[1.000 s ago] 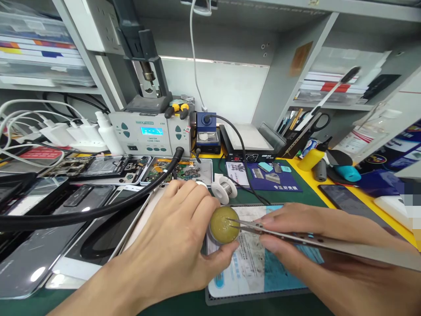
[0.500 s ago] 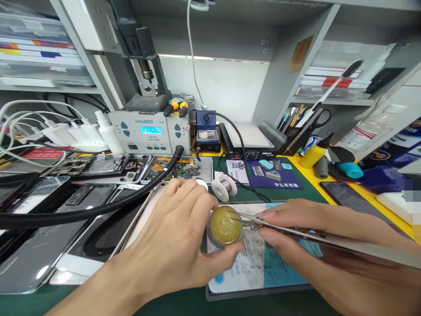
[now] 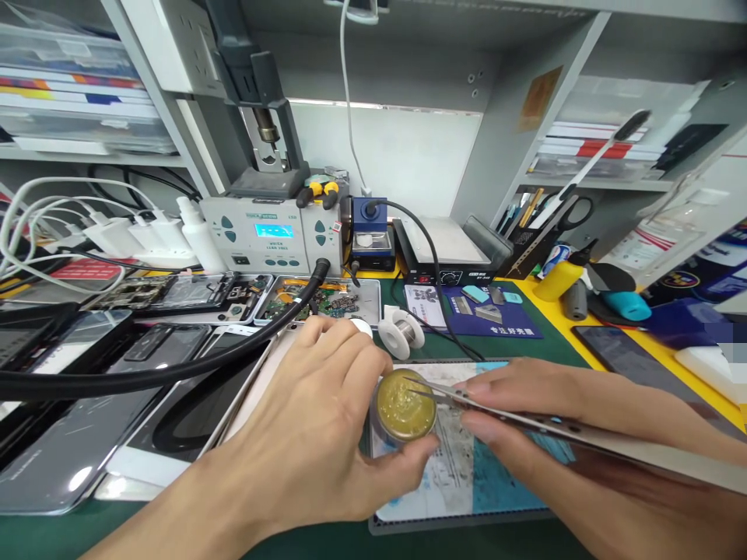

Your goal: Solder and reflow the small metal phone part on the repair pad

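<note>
Jar (image 3: 406, 406) of yellow-brown paste, no lid on it, sits over the upper left corner of the mat (image 3: 449, 482). Can't tell if its base touches the mat. Paste surface is uneven, swirled, with small shiny spots.

Left hand (image 3: 327, 416) is clamped on the jar: fingers behind its left side, thumb across the front. Right hand (image 3: 601, 398), to the right of the jar, has the tweezers (image 3: 563, 427) pinched between thumb and fingers. Hands are apart from each other. Tweezer tips slightly spread, over the upper right part of the paste; can't tell if they're in it or just above.

Around the jar: wire spool (image 3: 400, 336) just behind it, tray (image 3: 367, 295) of circuit boards behind and to the left, grey station (image 3: 274, 237) with a lit blue display farther back that way. Black hose (image 3: 175, 379) runs from the station, left of the jar. Phones (image 3: 87, 443) lie well to the left. Purple sheet (image 3: 517, 320) with small metal and teal pieces is behind and to the right; yellow bottle (image 3: 554, 285) farther right. Green bench (image 3: 327, 537) surface shows in front of the jar.
</note>
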`<state>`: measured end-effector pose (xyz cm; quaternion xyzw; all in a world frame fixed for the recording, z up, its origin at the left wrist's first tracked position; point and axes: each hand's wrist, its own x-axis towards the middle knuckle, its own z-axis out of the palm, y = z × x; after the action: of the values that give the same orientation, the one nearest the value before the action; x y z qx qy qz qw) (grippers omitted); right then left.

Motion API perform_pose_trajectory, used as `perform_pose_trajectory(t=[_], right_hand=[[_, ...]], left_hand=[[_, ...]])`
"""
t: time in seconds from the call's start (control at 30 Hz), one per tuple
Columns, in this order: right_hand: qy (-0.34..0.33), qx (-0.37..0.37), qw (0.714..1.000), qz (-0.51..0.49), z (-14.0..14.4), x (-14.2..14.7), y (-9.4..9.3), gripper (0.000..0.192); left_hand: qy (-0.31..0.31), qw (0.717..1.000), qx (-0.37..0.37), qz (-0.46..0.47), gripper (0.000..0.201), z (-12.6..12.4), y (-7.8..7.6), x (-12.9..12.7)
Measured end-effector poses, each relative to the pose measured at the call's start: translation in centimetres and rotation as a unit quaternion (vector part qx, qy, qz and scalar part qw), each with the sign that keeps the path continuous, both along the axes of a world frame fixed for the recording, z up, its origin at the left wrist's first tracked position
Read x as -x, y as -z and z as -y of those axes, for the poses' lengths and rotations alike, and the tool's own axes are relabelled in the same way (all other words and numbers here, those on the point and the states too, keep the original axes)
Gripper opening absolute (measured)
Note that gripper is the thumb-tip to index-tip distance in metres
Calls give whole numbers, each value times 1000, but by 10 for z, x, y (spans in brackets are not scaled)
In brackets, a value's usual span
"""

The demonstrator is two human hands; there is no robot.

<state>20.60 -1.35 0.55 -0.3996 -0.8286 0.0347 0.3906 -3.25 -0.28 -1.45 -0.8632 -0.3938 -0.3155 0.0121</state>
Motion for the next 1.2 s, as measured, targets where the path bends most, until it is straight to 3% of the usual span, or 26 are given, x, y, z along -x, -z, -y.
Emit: perform_pose_trajectory(t=[0.57, 0.7, 0.83, 1.2], right_hand=[[-27, -9, 999, -30, 1, 4, -3, 24], [24, 3, 996, -88, 5, 4, 0, 14], [38, 58, 984, -164, 2, 1, -2, 19], [27, 169, 959, -225, -10, 8, -13, 6]], left_hand=[[11, 1000, -19, 5, 24, 1, 2, 1], [-8, 996, 55, 71, 29, 4, -1, 0], [-22, 975, 162, 150, 34, 7, -7, -1], [-34, 962, 188, 196, 27, 11, -9, -2]])
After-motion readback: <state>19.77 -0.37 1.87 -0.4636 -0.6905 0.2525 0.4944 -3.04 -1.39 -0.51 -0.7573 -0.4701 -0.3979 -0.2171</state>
